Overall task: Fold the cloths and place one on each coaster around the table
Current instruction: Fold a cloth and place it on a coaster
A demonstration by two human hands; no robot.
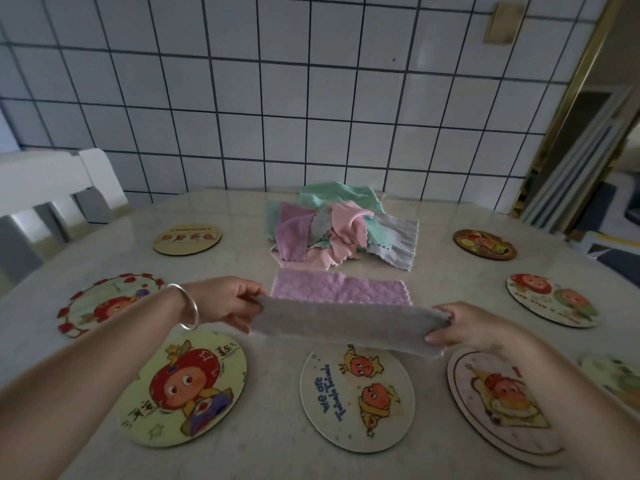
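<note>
Above marble table (pixel 104 459), both hands' fingers pinch fuzzy purple cloth (pixel 346 323), half-folded strip.

Bare forearms, silver bangle (pixel 188 308) on left wrist

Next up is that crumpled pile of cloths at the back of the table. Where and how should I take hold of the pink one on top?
Pinch the pink cloth at its raised fold on top of the pile, coming straight down from above. It drapes over the other cloths with its scalloped edges hanging free, so lifting the peak should peel it off alone; a side grab likely drags neighbours along.
</note>
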